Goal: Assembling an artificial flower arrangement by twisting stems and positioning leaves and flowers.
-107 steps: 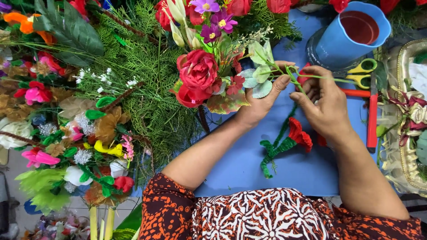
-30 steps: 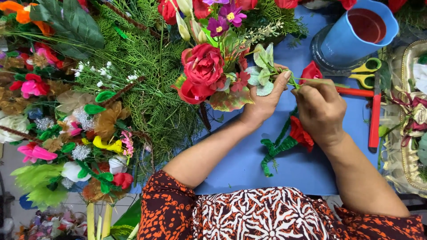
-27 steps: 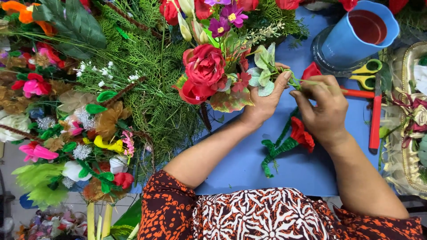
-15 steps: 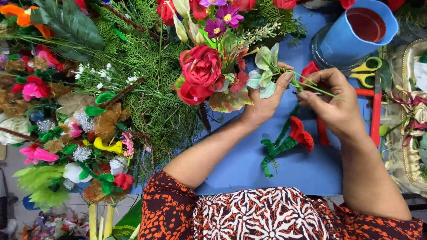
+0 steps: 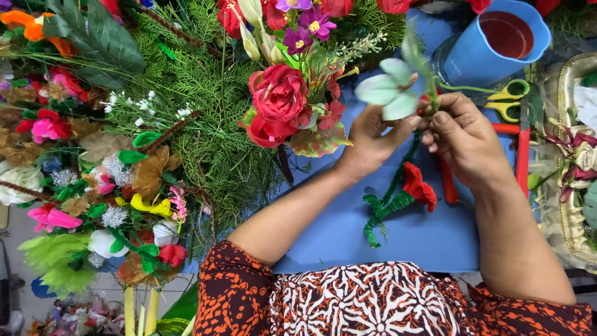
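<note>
1. Head view: the left hand (image 5: 373,134) and right hand (image 5: 463,134) meet at about 1 o'clock from centre, fingers of both pinched around a pale green leaf sprig (image 5: 392,93).
2. Below them, at 3 o'clock, a red chenille flower (image 5: 418,185) lies on the blue table (image 5: 336,230).
3. Yellow scissors (image 5: 507,99) lie at 2 o'clock, beside a blue cup (image 5: 491,43).

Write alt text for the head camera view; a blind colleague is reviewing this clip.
Two bare hands, left hand and right hand, together pinch a pale green leafy sprig above a blue table. A red chenille flower with a green stem lies below them; artificial flowers and ferns are heaped at left, a blue jug at top right.
</note>
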